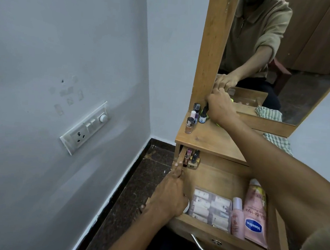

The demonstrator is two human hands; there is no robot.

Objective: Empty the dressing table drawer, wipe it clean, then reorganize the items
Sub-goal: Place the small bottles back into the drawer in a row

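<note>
The wooden drawer is pulled open below the dressing table top. In it lie a pink Vaseline tube, a small pink bottle, a clear box of small items and several small bottles at its back left corner. My left hand rests on the drawer's left wall, fingers by those bottles, with something white partly hidden beneath the palm. My right hand is on the table top by the mirror, closed on a yellow-green item that is mostly hidden. Several nail polish bottles stand beside it.
A mirror in a wooden frame stands behind the top and reflects me. A checked cloth lies at the right of the top. A switch and socket panel is on the left wall. The drawer's metal handle is at the front.
</note>
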